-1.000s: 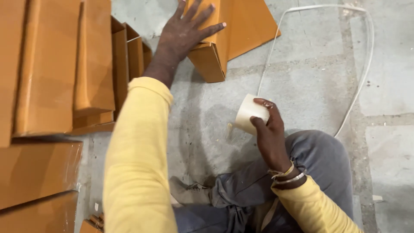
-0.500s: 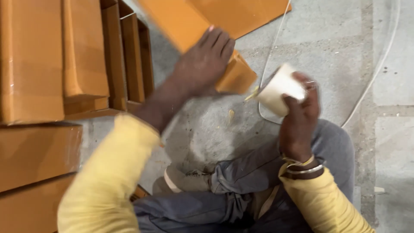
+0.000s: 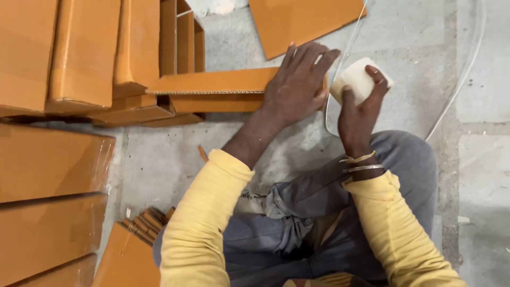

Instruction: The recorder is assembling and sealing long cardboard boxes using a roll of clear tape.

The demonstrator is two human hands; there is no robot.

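Cardboard box point(image 3: 212, 89) lies long axis left-right; left hand point(image 3: 300, 85) flat, fingers spread, on its right end; right hand point(image 3: 357, 114), just right, grips a pale tape roll point(image 3: 357, 79).

Left of the white cable point(image 3: 457, 85) on the concrete floor point(image 3: 478, 175) lies a flat cardboard sheet point(image 3: 303, 21); further left, stacked cardboard boxes point(image 3: 53, 159).

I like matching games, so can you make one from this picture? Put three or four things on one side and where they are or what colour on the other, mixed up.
Things:
1. left hand
2. right hand
3. white cord
4. sleeves

States:
a. yellow
b. lying on the grey floor
c. pressed flat on an orange cardboard box
d. gripping a white roll

Pairs: 1-c, 2-d, 3-b, 4-a
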